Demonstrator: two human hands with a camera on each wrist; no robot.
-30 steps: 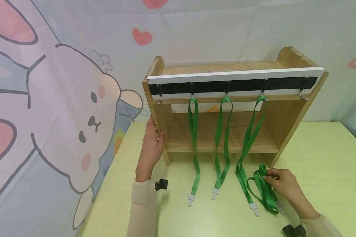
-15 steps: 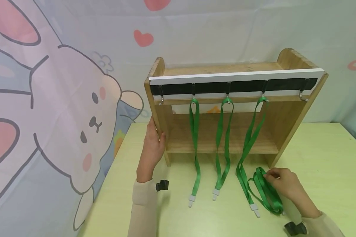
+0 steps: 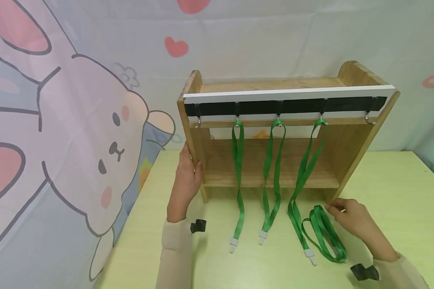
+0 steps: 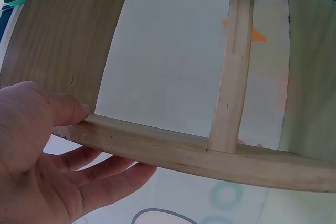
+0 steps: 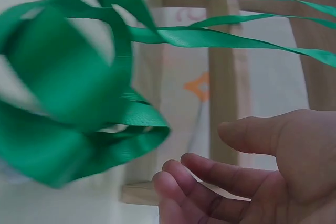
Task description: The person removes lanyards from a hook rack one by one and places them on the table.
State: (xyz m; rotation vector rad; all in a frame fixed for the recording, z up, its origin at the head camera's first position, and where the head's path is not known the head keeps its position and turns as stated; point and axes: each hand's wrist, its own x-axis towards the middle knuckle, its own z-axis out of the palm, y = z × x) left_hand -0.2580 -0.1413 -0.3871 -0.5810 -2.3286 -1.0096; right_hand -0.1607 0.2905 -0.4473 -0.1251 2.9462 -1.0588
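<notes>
A wooden shelf [image 3: 267, 84] stands on the table with a black hook rail along its top front. Three green lanyards [image 3: 237, 160] [image 3: 275, 160] [image 3: 307, 164] hang from the middle hooks, their clips resting on the table. My left hand [image 3: 192, 163] grips the shelf's left side panel [image 4: 184, 150], thumb in front and fingers behind. A fourth green lanyard [image 3: 323, 233] lies looped on the table near the shelf's right foot. My right hand [image 3: 338, 212] hovers just right of its upper loop with loosely curled fingers [image 5: 199, 177], holding nothing; the lanyard [image 5: 68, 114] is blurred there.
The end hooks [image 3: 367, 116] [image 3: 197, 120] on the rail are bare. The pale green table [image 3: 394, 188] ends at its left edge near a cartoon rabbit curtain [image 3: 94, 152], which also covers the wall behind the shelf.
My right hand has let go of the loose lanyard and drawn up and to the right; the lanyard has settled flat on the table. The left hand has kept its grip.
</notes>
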